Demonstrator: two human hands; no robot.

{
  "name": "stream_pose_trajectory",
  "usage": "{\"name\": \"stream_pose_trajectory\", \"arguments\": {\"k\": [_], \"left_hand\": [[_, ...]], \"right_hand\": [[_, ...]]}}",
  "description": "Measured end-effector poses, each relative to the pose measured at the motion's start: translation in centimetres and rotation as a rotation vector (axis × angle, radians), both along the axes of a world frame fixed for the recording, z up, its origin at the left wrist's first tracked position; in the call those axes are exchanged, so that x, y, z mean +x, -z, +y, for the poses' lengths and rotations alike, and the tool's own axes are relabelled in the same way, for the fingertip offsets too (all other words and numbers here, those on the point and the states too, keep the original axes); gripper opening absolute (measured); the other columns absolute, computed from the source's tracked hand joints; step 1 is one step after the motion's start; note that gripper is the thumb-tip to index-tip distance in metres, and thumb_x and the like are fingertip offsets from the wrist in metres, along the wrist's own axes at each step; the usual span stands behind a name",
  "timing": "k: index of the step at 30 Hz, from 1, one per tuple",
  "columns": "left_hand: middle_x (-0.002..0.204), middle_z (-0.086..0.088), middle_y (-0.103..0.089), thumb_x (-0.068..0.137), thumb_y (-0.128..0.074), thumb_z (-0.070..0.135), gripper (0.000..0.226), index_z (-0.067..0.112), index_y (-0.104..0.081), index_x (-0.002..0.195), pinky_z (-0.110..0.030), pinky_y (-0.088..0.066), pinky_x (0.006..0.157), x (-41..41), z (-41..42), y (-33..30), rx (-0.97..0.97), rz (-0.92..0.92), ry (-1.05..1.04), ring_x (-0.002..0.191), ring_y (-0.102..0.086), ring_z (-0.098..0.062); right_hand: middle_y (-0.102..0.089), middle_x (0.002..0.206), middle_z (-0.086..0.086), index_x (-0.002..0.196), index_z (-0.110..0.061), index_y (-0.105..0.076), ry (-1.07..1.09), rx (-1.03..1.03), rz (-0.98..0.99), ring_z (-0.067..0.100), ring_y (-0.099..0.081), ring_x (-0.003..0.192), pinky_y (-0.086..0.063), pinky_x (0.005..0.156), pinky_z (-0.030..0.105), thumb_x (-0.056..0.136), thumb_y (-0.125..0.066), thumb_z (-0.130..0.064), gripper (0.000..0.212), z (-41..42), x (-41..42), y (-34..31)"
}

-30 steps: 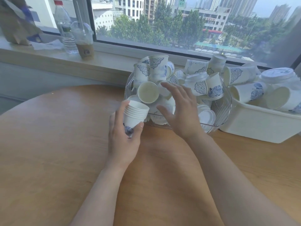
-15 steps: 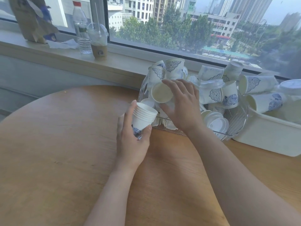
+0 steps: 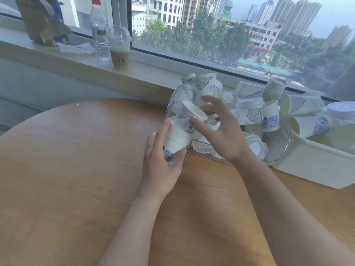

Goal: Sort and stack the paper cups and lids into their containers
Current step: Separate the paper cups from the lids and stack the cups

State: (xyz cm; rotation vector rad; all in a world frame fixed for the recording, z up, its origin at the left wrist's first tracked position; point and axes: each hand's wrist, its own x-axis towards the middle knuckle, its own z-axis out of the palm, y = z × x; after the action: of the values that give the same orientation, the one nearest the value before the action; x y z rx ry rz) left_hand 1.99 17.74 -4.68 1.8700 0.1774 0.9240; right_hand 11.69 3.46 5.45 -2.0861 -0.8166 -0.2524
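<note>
A nested stack of cups [image 3: 175, 140] is being gripped, mouth tilted up, by the left hand [image 3: 161, 162] so it is being kept ready; a single cup [image 3: 192, 113] is being pinched by the right hand [image 3: 219, 135] fingers [image 3: 198, 124] just above it, for nesting.

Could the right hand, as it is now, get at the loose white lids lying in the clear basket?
Probably not right away: the right hand is pinching a single cup over the stack. The lids lie uncovered just beside its wrist, so the way looks free once the cup is released.

Round wooden table [image 3: 80, 169], pale window sill [image 3: 57, 54], big window [image 3: 230, 25], daylit city outside
</note>
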Motion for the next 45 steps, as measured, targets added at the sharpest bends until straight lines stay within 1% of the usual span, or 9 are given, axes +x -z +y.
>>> {"name": "stream_pose_trajectory", "arguments": {"k": [5, 8, 12, 16, 20, 26, 31, 35, 45], "left_hand": [[0.135, 0.013, -0.048, 0.092, -0.08, 0.027, 0.082, 0.041, -0.038, 0.16, -0.015, -0.046, 0.099, 0.0, 0.0, 0.1, -0.015, 0.016, 0.028, 0.125, -0.053, 0.001], [0.131, 0.024, -0.046, 0.092, -0.08, 0.029, 0.083, 0.043, -0.035, 0.161, -0.005, -0.04, 0.095, 0.1, 0.0, 0.2, -0.01, 0.012, 0.034, 0.12, -0.048, 0.012], [0.13, 0.045, -0.037, 0.092, -0.079, 0.035, 0.088, 0.052, -0.028, 0.161, -0.013, -0.051, 0.092, 0.0, 0.0, 0.2, -0.044, 0.013, 0.053, 0.112, -0.053, 0.011], [0.132, 0.031, -0.044, 0.092, -0.074, 0.04, 0.075, 0.053, -0.036, 0.155, -0.044, -0.06, 0.091, -0.1, -0.1, 0.1, -0.023, -0.013, 0.044, 0.115, -0.061, -0.009], [0.132, 0.029, -0.045, 0.091, -0.073, 0.041, 0.074, 0.051, -0.037, 0.154, -0.044, -0.06, 0.089, 0.0, -0.2, 0.1, -0.024, -0.018, 0.036, 0.115, -0.062, -0.011], [0.132, 0.03, -0.043, 0.091, -0.073, 0.042, 0.073, 0.05, -0.038, 0.154, -0.046, -0.061, 0.088, 0.1, -0.3, 0.3, -0.029, -0.022, 0.051, 0.114, -0.063, -0.014], [0.134, 0.028, -0.043, 0.09, -0.075, 0.037, 0.076, 0.051, -0.037, 0.155, -0.038, -0.06, 0.09, 0.1, -0.4, 0.6, -0.018, -0.021, 0.045, 0.115, -0.062, -0.01], [0.134, 0.035, -0.04, 0.091, -0.076, 0.036, 0.082, 0.055, -0.032, 0.157, -0.02, -0.055, 0.09, 0.3, -0.6, 0.6, -0.007, -0.022, 0.059, 0.118, -0.061, -0.004], [0.133, 0.013, -0.049, 0.087, -0.082, 0.011, 0.096, 0.05, -0.033, 0.16, -0.013, -0.051, 0.092, 0.1, -1.6, 0.9, 0.053, -0.015, 0.122, 0.115, -0.064, -0.007]], "right_hand": [[-0.066, 0.125, -0.017, 0.14, -0.037, -0.053, 0.027, -0.021, -0.028, 0.008, -0.057, 0.122, -0.046, 0.105, 0.038, 0.086, -0.067, -0.069, 0.064, -0.2, 0.1, -0.3], [-0.064, 0.128, -0.01, 0.141, -0.03, -0.054, 0.148, 0.039, -0.088, 0.011, -0.057, 0.121, -0.046, 0.106, 0.04, 0.091, -0.073, -0.055, 0.059, 0.1, 1.6, -1.1], [-0.056, 0.141, -0.001, 0.15, -0.026, -0.048, 0.279, 0.03, -0.145, 0.018, -0.054, 0.129, -0.045, 0.11, 0.047, 0.093, -0.076, -0.039, 0.065, 1.0, 4.2, -2.2], [-0.038, 0.161, 0.003, 0.162, -0.034, -0.031, 0.294, -0.1, -0.155, 0.025, -0.042, 0.145, -0.037, 0.119, 0.052, 0.097, -0.07, -0.042, 0.076, 2.2, 6.1, -2.7], [-0.032, 0.166, 0.003, 0.161, -0.037, -0.031, 0.316, -0.2, -0.144, 0.027, -0.039, 0.148, -0.036, 0.119, 0.049, 0.099, -0.067, -0.046, 0.073, 3.1, 7.6, -3.3], [-0.056, 0.137, 0.002, 0.131, -0.022, -0.053, 0.368, -0.058, -0.143, 0.022, -0.059, 0.112, -0.039, 0.087, 0.033, 0.091, -0.075, -0.043, 0.051, 3.6, 8.2, -3.3], [-0.057, 0.124, -0.003, 0.122, -0.019, -0.053, 0.339, 0.156, -0.158, 0.018, -0.06, 0.108, -0.047, 0.086, 0.031, 0.087, -0.079, -0.041, 0.048, 2.9, 6.7, -3.6], [-0.061, 0.12, -0.006, 0.12, -0.02, -0.055, 0.086, 0.448, -0.036, 0.031, -0.066, 0.103, -0.055, 0.084, 0.044, 0.089, -0.081, -0.038, 0.044, 1.6, 3.1, -3.4], [-0.073, 0.116, -0.004, 0.123, -0.022, -0.056, -0.043, 0.57, 0.207, 0.019, -0.072, 0.098, -0.056, 0.08, 0.034, 0.092, -0.08, -0.024, 0.04, 0.0, -2.4, 3.1]]}}
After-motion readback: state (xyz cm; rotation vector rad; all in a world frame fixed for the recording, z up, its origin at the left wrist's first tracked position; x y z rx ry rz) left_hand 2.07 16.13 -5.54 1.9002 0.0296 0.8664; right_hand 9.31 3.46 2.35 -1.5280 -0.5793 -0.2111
